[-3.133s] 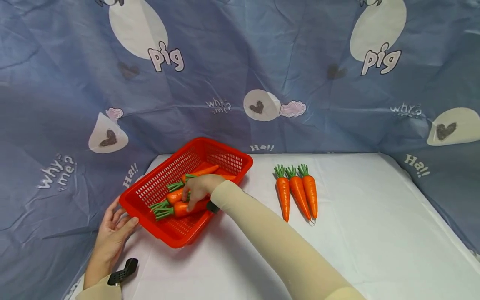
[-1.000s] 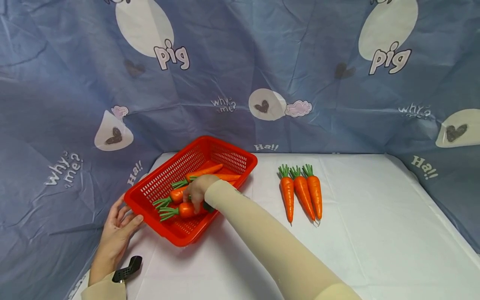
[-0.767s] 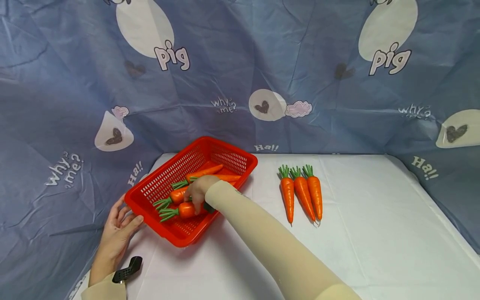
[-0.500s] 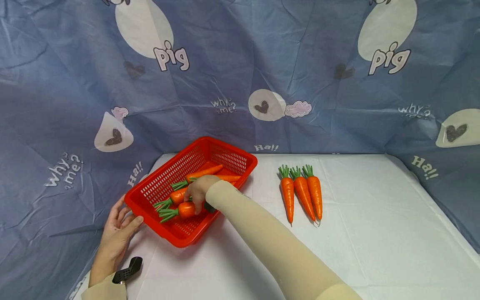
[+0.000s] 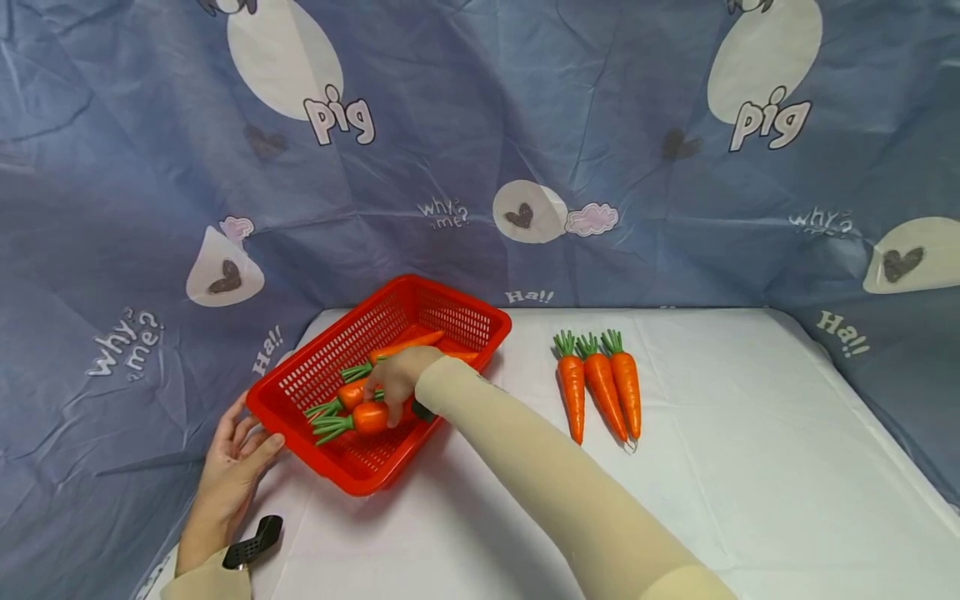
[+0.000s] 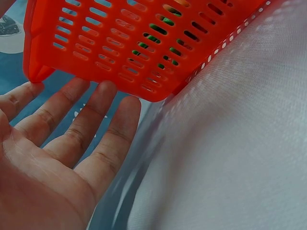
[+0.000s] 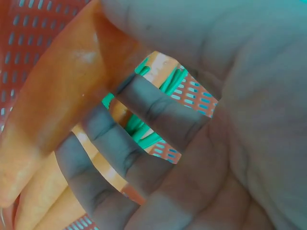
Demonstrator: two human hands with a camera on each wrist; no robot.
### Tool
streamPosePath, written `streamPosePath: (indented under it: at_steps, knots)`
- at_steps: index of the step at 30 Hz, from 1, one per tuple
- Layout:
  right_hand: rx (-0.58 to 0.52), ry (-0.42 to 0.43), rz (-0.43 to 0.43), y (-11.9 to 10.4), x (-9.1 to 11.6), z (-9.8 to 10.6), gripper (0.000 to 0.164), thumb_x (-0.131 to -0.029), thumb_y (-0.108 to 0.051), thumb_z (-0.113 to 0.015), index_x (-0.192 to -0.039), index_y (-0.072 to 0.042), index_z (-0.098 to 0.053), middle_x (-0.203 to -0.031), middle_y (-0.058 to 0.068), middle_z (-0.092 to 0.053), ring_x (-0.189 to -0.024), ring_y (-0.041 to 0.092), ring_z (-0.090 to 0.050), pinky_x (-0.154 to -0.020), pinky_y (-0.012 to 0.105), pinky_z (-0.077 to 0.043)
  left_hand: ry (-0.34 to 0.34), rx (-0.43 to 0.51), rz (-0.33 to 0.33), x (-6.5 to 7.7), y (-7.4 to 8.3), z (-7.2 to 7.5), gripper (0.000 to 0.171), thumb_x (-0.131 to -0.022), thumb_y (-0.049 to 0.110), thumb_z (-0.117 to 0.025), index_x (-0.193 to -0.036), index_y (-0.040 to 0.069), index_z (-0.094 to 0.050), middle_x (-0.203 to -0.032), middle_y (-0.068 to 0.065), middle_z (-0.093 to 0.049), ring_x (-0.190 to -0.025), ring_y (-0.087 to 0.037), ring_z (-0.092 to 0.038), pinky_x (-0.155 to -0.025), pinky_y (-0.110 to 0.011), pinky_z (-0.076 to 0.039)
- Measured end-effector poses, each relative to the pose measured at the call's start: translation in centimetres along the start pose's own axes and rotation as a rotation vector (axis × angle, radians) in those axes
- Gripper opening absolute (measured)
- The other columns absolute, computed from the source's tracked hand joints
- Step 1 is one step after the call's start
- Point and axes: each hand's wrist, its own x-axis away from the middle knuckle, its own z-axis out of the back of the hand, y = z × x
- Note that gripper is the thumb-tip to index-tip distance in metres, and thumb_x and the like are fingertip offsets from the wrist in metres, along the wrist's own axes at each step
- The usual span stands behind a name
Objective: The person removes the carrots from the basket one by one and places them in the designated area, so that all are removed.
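A red perforated basket stands on the table, several orange carrots with green stems inside. My left hand holds its near-left corner, thumb on the rim; in the left wrist view the fingertips touch the basket's outer edge from below. Reaching into the basket, my right hand grips the nearest carrot just behind its stems. The right wrist view has that carrot between thumb and fingers, its stem end hidden. Further carrots lie beside and partly under the hand.
Three carrots lie side by side on the white tablecloth right of the basket, stems pointing away. A blue printed cloth hangs behind the table. A black strap is on my left wrist.
Compared with the earliest frame, my right hand covers more of the nearest carrot. Since then both hands stay almost in place, and the view shifts slightly. The three carrots on the cloth have not moved.
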Motion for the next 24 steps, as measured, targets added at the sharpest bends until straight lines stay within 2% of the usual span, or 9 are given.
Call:
streamPosePath:
  at_steps: [10, 16, 19, 24]
  knots:
    - [0.033, -0.049, 0.100, 0.6, -0.2, 0.7, 0.060, -0.093, -0.041, -0.084, -0.147, -0.050, -0.058, -0.159, -0.019, -0.049, -0.126, 0.006, -0.048, -0.098, 0.030, -0.049, -0.002, 0.026, -0.012, 0.0, -0.3, 0.0, 0.082, -0.101, -0.009, -0.065, -0.166, 0.023, -0.026, -0.134, 0.013, -0.064, -0.111, 0.000, -0.070, -0.085, -0.019, -0.063]
    - [-0.030, -0.051, 0.143, 0.9, 0.5, 1.1, 0.060, -0.094, -0.038, -0.083, -0.148, -0.046, -0.058, -0.162, -0.016, -0.046, -0.125, 0.008, -0.047, -0.095, 0.027, -0.048, -0.004, 0.036, -0.005, 0.0, -0.4, 0.1, 0.085, -0.101, -0.009, -0.064, -0.168, 0.023, -0.022, -0.132, 0.015, -0.064, -0.110, 0.000, -0.070, -0.085, -0.019, -0.063]
    - [-0.081, -0.040, 0.218, 1.3, 1.1, 1.4, 0.058, -0.096, -0.032, -0.082, -0.149, -0.036, -0.059, -0.152, -0.011, -0.052, -0.121, 0.009, -0.050, -0.092, 0.024, -0.049, -0.021, 0.034, -0.001, -0.1, -0.5, 0.2, 0.090, -0.102, -0.009, -0.064, -0.171, 0.021, -0.015, -0.132, 0.015, -0.064, -0.112, 0.000, -0.068, -0.086, -0.019, -0.062]
    - [-0.155, -0.040, 0.354, 1.6, 1.6, 2.0, 0.057, -0.097, -0.024, -0.082, -0.149, -0.022, -0.058, -0.118, -0.006, -0.058, -0.102, 0.009, -0.051, -0.081, 0.018, -0.045, -0.050, 0.055, -0.018, -0.1, -0.4, 0.4, 0.093, -0.102, -0.011, -0.062, -0.172, 0.021, -0.011, -0.134, 0.015, -0.063, -0.114, 0.000, -0.068, -0.088, -0.018, -0.062]
